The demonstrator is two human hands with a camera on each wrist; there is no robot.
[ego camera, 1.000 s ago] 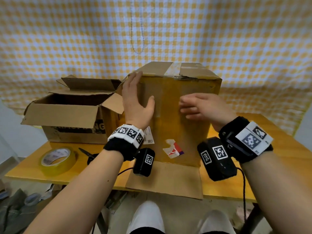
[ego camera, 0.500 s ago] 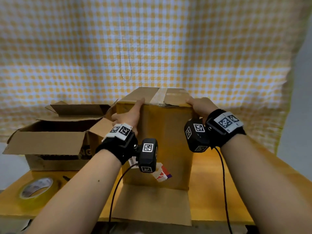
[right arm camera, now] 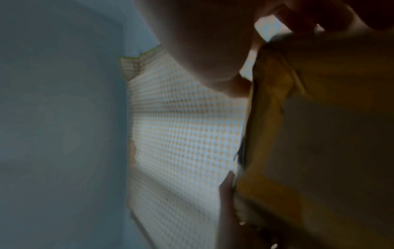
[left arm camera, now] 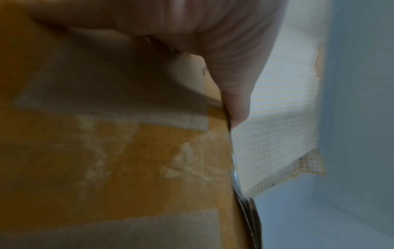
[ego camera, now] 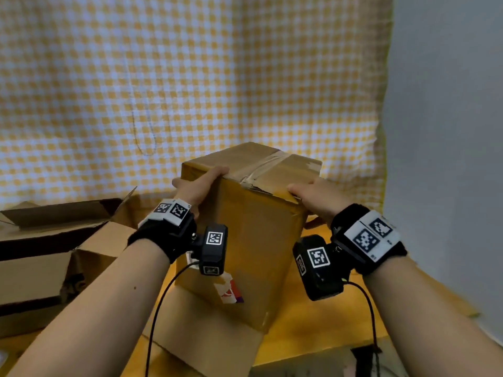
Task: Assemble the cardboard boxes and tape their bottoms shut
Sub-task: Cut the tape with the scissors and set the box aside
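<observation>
A tall brown cardboard box [ego camera: 255, 254] stands on the wooden table [ego camera: 313, 322], turned so that one vertical edge faces me. A strip of clear tape [ego camera: 265, 165] runs across its closed upper face. One loose flap [ego camera: 206, 330] lies flat on the table at its foot. My left hand [ego camera: 200, 186] grips the box's upper left corner, thumb on the top edge. My right hand [ego camera: 313, 197] grips the upper right corner the same way. The left wrist view shows the box face [left arm camera: 106, 151] with a finger [left arm camera: 232, 84] on its edge. The right wrist view is blurred, showing the box [right arm camera: 319, 151].
A second cardboard box [ego camera: 40, 254] with open flaps stands at the left, close beside the held box. A yellow checked cloth [ego camera: 190, 77] hangs behind the table, and a grey wall [ego camera: 449, 131] is on the right. The table's front edge is near my arms.
Both hands left the box's front face and took its upper corners. The box has turned, a vertical edge now facing me. The tape roll at left has dropped out of view.
</observation>
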